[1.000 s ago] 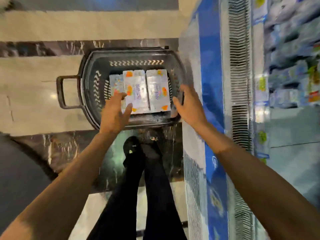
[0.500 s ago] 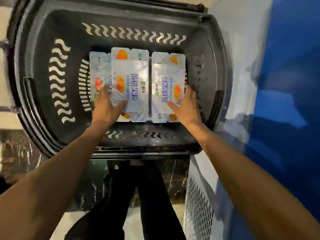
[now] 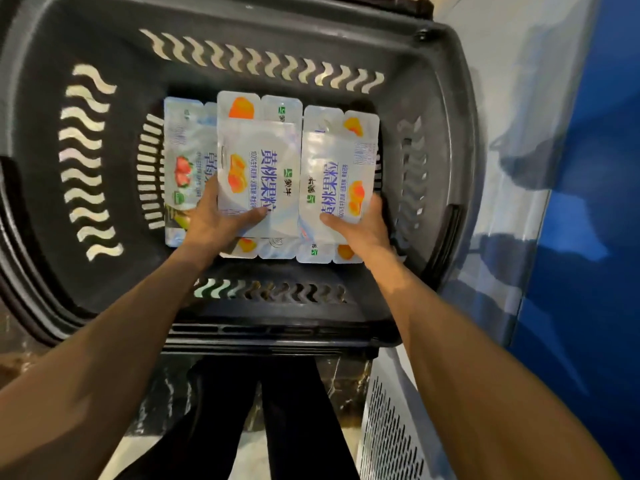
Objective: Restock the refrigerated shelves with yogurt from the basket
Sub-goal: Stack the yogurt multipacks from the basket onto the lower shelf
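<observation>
STOCKING UP: A person stoops over a dark grey shopping basket (image 3: 277,336) that stands just beside the blue base of a chiller cabinet (image 3: 588,237), with a hand on each of two yogurt multipacks. The left hand (image 3: 214,225) grips the near left corner of the middle yellow-peach pack (image 3: 263,157). Its thumb lies flat across the printed sleeve and its fingers are tucked out of sight along the pack's side. The right hand (image 3: 363,230) grips the right yellow-peach pack (image 3: 337,161) in the same way, thumb on top and fingers curled round the outer edge, close to the basket wall. A strawberry pack (image 3: 183,157) lies flat to the left, its right edge hidden under the middle pack. All three sit side by side low in the basket. Whether more packs lie beneath them cannot be told.

The lift looks best kept level. Each pack is long and held only at its near end, so the far end would likely sag unless the fingers slide further under before it rises. The right pack sits tight to the wall and probably needs easing inward first. The middle pack should come straight up so that it does not drag the strawberry pack. The refrigerated shelves are out of view, so all the shelving remains to be done.
</observation>
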